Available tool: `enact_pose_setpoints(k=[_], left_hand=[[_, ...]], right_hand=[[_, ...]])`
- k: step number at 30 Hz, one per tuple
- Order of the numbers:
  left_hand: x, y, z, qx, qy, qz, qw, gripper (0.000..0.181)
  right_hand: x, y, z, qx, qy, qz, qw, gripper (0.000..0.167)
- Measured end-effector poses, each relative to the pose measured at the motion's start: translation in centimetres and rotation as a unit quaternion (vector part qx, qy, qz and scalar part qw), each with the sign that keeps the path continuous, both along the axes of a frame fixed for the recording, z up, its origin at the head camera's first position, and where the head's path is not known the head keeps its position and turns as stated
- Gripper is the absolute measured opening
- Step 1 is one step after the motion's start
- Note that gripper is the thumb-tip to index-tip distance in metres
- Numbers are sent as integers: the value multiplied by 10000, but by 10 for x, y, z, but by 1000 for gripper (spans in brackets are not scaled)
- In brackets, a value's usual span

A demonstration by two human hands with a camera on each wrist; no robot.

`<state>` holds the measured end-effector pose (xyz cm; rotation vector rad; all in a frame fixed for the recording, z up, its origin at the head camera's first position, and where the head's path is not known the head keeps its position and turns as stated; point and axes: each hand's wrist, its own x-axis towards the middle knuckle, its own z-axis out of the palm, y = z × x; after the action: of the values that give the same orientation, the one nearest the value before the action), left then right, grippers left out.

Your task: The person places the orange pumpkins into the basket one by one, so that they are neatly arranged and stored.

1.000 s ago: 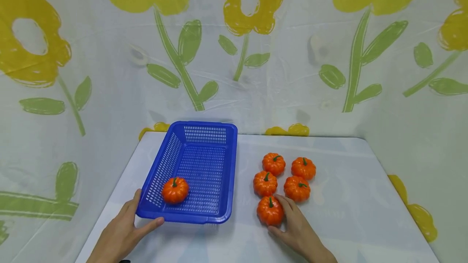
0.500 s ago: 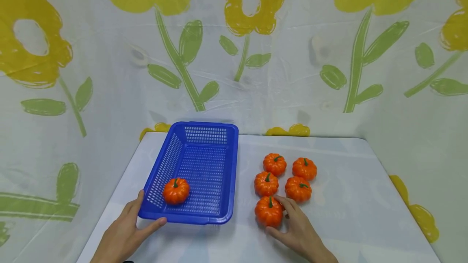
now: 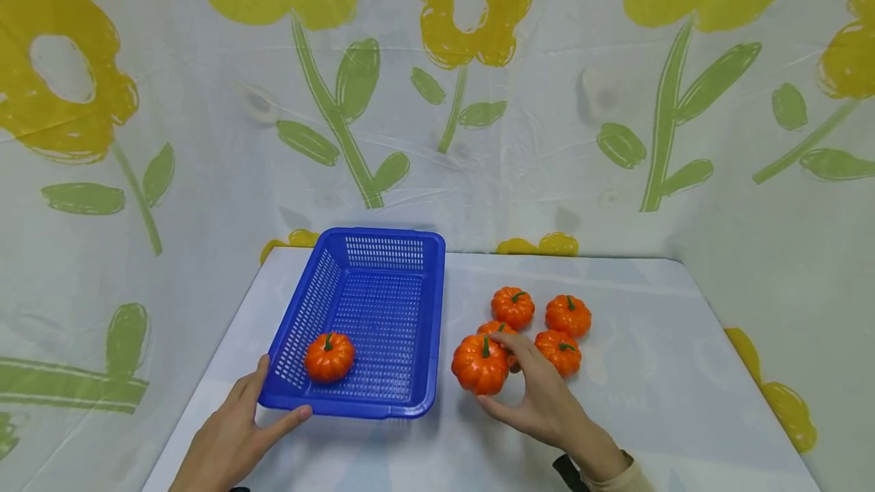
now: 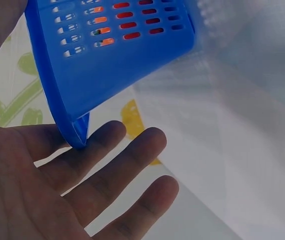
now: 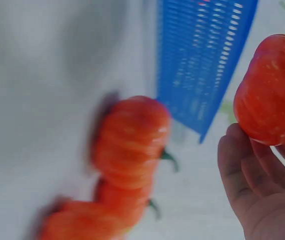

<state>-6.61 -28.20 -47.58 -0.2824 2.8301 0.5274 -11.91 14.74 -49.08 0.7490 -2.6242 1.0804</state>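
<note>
In the head view my right hand [image 3: 547,405] grips a small orange toy pumpkin [image 3: 477,367] with a green stem, held up off the table between thumb and fingers. The right wrist view also shows this held pumpkin [image 5: 268,92], against the fingertips. A blue perforated plastic basket [image 3: 437,317] stands to the left, with one pumpkin [image 3: 330,359] in its near left part. At the basket's near left corner rests my left hand [image 3: 229,424]. Its fingers are extended in the left wrist view, touching the rim [image 4: 50,95].
Right of the basket, several more toy pumpkins sit close together on the white table [image 3: 656,370]: a back left one [image 3: 511,306], a back right one [image 3: 569,315] and a front right one [image 3: 558,353]. Another is partly hidden behind the held pumpkin. A flowered cloth [image 3: 547,173] hangs behind.
My right hand has lifted the nearest pumpkin off the table and moved it up and slightly left, towards the basket. The left hand and basket have stayed almost still.
</note>
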Motion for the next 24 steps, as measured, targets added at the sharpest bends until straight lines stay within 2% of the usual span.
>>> enact_pose_setpoints(k=[5,9,18,24], left_hand=[[-1,1,0,19,-56,70,10000,137],[0,1,1,22,15,32,10000,137],[0,2,3,56,5,38,10000,136],[2,0,4,88,9,29,10000,135]], right_hand=[[-18,-19,18,-102,-159,412,9990,81],[-30,-39,25,-108,-437,633,9970,83],[-59,-85,29,288,-856,1333,9870,84],[-73,-109,26,494,-1094,1527,9809,83]])
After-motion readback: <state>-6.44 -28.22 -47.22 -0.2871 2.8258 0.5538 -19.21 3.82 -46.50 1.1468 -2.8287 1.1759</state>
